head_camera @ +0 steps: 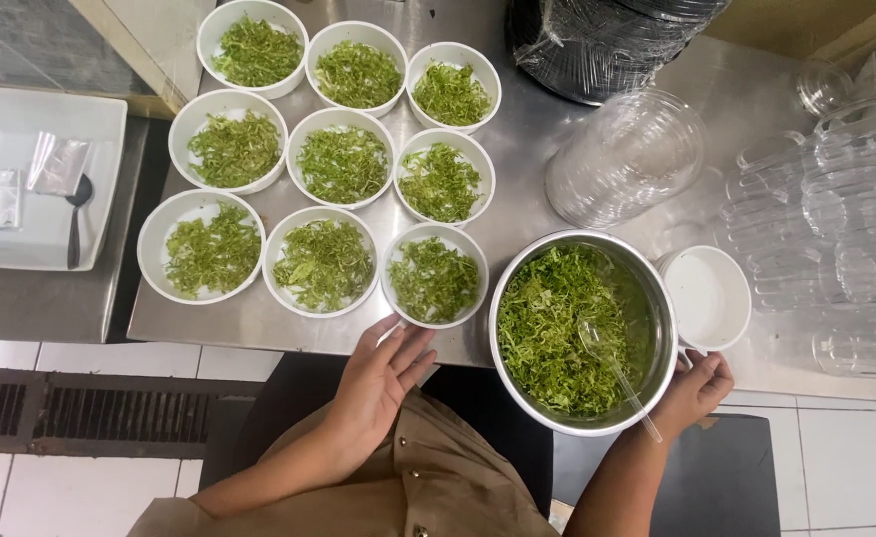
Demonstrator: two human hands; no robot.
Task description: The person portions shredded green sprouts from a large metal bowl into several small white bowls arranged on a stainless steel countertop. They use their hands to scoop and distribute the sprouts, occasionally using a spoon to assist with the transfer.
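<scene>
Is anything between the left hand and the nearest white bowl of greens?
Nothing visible. The left hand lies open at the counter edge, fingertips right by the nearest white bowl, with no object between them.

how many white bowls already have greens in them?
9, in a three-by-three grid of filled white bowls on the steel counter, left of the metal pot. One empty white bowl sits right of it.

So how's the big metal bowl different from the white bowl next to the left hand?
The metal bowl is larger, shiny steel, and holds a clear spoon; the white bowl is smaller, opaque, without a utensil. The metal bowl overhangs the counter edge. Both hold shredded greens.
</scene>
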